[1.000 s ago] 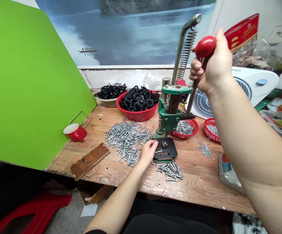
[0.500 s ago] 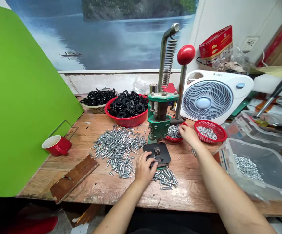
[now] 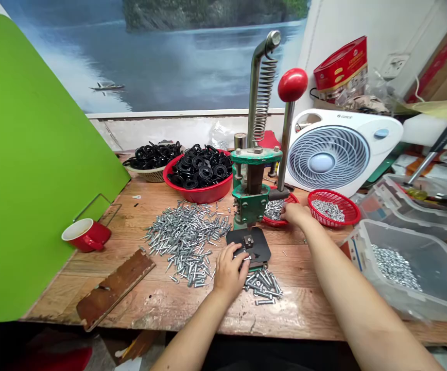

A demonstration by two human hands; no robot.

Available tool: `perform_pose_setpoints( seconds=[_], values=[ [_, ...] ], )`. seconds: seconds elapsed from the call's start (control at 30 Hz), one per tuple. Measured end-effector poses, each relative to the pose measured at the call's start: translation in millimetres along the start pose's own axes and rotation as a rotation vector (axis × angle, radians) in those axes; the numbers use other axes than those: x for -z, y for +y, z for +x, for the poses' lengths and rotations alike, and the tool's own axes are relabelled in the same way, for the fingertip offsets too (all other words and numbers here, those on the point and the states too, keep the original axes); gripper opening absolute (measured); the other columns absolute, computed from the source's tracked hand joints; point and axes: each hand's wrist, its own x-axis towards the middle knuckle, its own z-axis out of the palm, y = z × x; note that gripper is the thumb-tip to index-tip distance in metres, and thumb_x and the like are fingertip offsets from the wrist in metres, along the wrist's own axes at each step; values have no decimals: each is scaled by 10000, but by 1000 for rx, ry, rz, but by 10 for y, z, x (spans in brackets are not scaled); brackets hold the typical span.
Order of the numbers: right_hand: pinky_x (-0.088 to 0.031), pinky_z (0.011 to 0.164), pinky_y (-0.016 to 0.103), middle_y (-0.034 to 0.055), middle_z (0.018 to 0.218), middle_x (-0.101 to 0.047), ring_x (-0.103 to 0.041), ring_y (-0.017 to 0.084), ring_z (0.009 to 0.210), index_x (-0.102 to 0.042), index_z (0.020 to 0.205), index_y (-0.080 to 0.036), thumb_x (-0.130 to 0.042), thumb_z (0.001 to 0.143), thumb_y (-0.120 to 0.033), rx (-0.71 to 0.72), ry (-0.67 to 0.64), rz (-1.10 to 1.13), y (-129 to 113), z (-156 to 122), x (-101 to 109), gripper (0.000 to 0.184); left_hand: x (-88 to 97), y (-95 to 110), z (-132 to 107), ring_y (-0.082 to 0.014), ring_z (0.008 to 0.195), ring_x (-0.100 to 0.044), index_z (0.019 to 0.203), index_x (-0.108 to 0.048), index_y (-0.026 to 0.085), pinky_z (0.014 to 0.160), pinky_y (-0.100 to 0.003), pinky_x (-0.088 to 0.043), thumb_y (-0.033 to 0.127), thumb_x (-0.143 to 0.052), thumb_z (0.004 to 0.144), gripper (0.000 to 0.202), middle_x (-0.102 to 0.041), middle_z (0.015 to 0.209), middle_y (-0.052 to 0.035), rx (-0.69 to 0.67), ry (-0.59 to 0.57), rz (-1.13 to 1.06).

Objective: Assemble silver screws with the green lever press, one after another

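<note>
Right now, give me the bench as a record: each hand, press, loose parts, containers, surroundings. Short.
left hand: the left hand is at the black base plate, small metal part by its fingertips; grip unclear
right hand: the right hand is at the nearer red basket of metal pieces; fingertips partly hidden
press: green press, lever up, no hand on its red knob
loose parts: large bolt heap left of press; smaller bolt pile in front
containers: second red basket, clear bin, red bowl of black rings
surroundings: fan behind baskets; red mug by green panel

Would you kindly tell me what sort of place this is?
Probably a small workshop: a lever press, a heap of metal parts and a red basin of black rings suggest it.
</note>
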Motion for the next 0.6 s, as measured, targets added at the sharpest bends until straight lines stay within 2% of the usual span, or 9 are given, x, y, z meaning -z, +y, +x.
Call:
perform_pose_setpoints(
  seconds=[0.13, 0.2, 0.33, 0.43, 0.5, 0.6],
  values=[
    [-301, 901, 472, 124, 957, -612, -526, 286, 982, -650, 861, -166, -669, 615, -368, -65, 59, 2, -155, 93, 3, 319, -4, -5, 0, -241, 1133, -424, 945, -621, 231, 963, -447, -356, 224, -507, 797, 187, -520, 1136, -64, -12, -11, 14],
    [-283, 921, 475, 132, 973, -608, -517, 289, 1007, -644, 911, -159, -626, 665, -402, -83, 120, 25, -195, 146, 16, 347, -1, -1, -1, -245, 1134, -423, 943, -620, 232, 957, -451, -360, 223, -503, 799, 186, -521, 1133, -64, -12, -16, 20],
    [-299, 931, 431, 98, 1082, -577, -502, 248, 1048, -578, 1086, -213, -349, 847, -423, -71, 284, 105, -124, 122, 57, 392, 12, 6, -15, -247, 1133, -423, 951, -615, 227, 957, -456, -358, 215, -502, 797, 192, -517, 1136, -69, -20, 1, 20],
    [-327, 920, 373, 98, 1154, -537, -495, 215, 1055, -530, 1152, -197, -180, 896, -364, -32, 384, 148, 35, -79, 14, 464, 17, 4, -24, -241, 1130, -424, 957, -613, 224, 956, -445, -360, 208, -504, 793, 197, -513, 1139, -71, -22, 16, 9],
    [-260, 982, 395, 78, 1135, -551, -483, 203, 1069, -571, 1089, -213, -214, 889, -408, 35, 399, 155, 147, -257, -77, 453, 16, 1, -23, -240, 1132, -422, 954, -614, 224, 955, -442, -361, 205, -500, 795, 196, -512, 1139, -70, -19, 11, 4],
    [-108, 1028, 488, 35, 1087, -575, -404, 219, 1164, -620, 967, -251, -387, 825, -490, 230, 408, 148, 258, -473, -255, 363, 17, 2, -16, -238, 1138, -418, 950, -615, 228, 958, -440, -359, 203, -494, 798, 195, -511, 1144, -65, -17, -7, -1]
  ],
)
